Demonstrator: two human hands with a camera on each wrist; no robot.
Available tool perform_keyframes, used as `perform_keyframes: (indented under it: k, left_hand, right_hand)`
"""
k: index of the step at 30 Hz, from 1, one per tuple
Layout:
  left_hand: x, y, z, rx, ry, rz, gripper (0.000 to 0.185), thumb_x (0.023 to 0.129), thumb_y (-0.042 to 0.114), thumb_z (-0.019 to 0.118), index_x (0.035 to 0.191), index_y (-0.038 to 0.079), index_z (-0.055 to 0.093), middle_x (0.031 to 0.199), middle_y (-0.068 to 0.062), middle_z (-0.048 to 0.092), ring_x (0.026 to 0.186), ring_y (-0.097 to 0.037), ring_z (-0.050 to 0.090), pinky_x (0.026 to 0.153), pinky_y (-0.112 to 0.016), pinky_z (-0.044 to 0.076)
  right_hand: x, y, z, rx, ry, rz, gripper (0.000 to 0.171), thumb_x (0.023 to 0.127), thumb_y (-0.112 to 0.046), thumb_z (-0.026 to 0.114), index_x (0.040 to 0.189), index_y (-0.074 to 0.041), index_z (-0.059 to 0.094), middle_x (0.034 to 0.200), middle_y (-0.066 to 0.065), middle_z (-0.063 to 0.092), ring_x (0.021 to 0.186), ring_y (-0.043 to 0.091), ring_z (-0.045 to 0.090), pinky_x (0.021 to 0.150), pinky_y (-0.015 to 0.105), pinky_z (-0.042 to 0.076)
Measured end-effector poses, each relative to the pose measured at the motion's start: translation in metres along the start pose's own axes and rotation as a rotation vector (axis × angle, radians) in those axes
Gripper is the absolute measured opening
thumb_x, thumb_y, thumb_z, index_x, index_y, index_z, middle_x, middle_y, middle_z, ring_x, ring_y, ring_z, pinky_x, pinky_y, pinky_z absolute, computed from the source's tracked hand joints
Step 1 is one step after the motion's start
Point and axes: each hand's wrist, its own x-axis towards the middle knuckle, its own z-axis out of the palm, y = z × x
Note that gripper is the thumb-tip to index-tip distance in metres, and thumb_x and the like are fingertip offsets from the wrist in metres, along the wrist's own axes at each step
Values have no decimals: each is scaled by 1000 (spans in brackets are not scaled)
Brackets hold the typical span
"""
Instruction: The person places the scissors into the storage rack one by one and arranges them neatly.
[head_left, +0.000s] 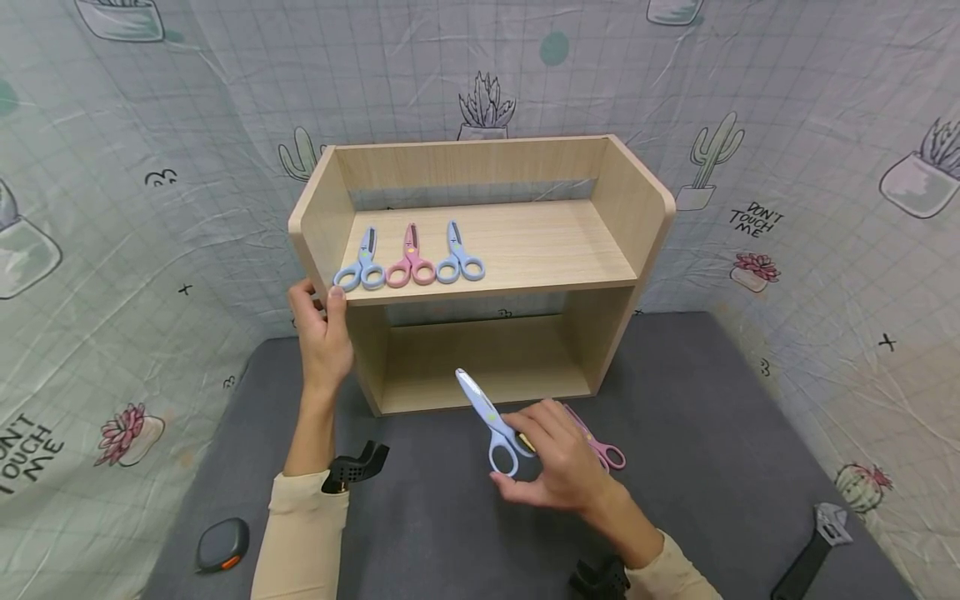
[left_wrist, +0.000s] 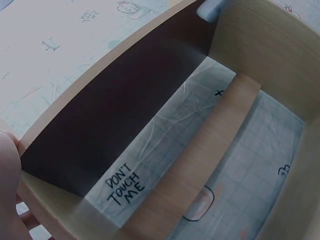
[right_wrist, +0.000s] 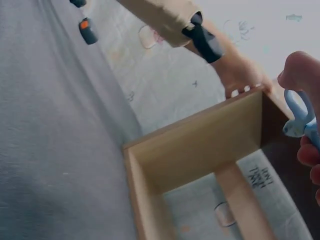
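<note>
My left hand (head_left: 324,342) grips the left side of a two-level wooden shelf (head_left: 637,204), its thumb on the front edge of the upper board. My right hand (head_left: 561,462) holds light-blue scissors (head_left: 483,404) by the handles, blades pointing up and left, in front of the lower compartment. In the right wrist view the handles of these scissors (right_wrist: 300,120) show beside the thumb. On the upper board stand in a row blue scissors (head_left: 365,268), pink scissors (head_left: 411,265) and more blue scissors (head_left: 456,260). Another pair of pink scissors (head_left: 615,457) is partly hidden behind my right hand.
At the front left of the dark grey tabletop (head_left: 420,517) lies a small black device (head_left: 222,544) with an orange mark. An adjustable wrench (head_left: 813,550) lies at the front right. Printed cloth (head_left: 225,208) surrounds the table behind and at the sides.
</note>
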Motion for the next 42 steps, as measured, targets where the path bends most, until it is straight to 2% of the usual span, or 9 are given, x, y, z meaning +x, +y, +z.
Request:
perform_keyframes:
  k: [3,7,11,14,20,28,36,42]
  left_hand:
    - [0,0,0,1,1,1,41,102,13,43,131,-15,36,117,2,37,96,-9,40,80,-25,34]
    - [0,1,-1,1,4,-3,41,102,13,43,131,-14,36,118,-1,38,96,-8,40,81,-25,34]
    - [0,1,-1,-1,9,-2,41,101,12,43,131,-15,36,118,0,38,95,-4,39,81,-25,33]
    - [1,1,-1,1,13,0,41,101,11,44,131,-16,36,118,-2,38,95,-5,39,81,-24,34]
    - [1,0,-1,9,5,-4,40,102,11,44,131,-16,37,122,-14,39,96,-10,39,80,-25,34]
    - [1,-1,-1,18,2,-1,40,102,11,43,131,-16,37,124,-22,39,95,-7,39,79,-25,34]
    - [1,0,-1,8,4,-6,41,102,11,44,132,-16,37,122,-12,39,95,-6,39,79,-25,34]
    - [1,1,-1,8,-3,-13,41,102,12,44,132,-15,36,122,-11,39,94,-2,39,79,-25,34]
  right_hand:
    - [15,3,-3,8,50,-49,52,81,-47,68,103,0,71,86,4,63,75,18,53,67,31,45]
    - [36,9,-7,16,84,-72,53,80,-46,69,102,2,71,86,6,63,74,19,53,66,32,45]
    - [56,19,-10,2,92,-69,54,81,-47,69,103,3,70,86,8,63,75,20,54,67,32,46]
    - [71,30,-13,-13,100,-57,55,82,-47,69,104,4,70,88,9,64,77,21,54,67,32,45]
    - [100,55,-16,-40,118,-9,55,80,-43,74,106,5,69,89,13,63,79,25,54,70,36,46]
    - [128,80,-19,-122,32,123,58,73,-38,83,108,6,68,90,15,63,83,28,55,74,39,47]
    - [144,96,-16,-163,-76,267,61,74,-43,84,109,5,69,90,15,64,83,29,56,74,40,47]
    - [149,105,-14,-175,-143,330,60,75,-46,82,107,4,70,90,14,65,82,28,56,73,41,46]
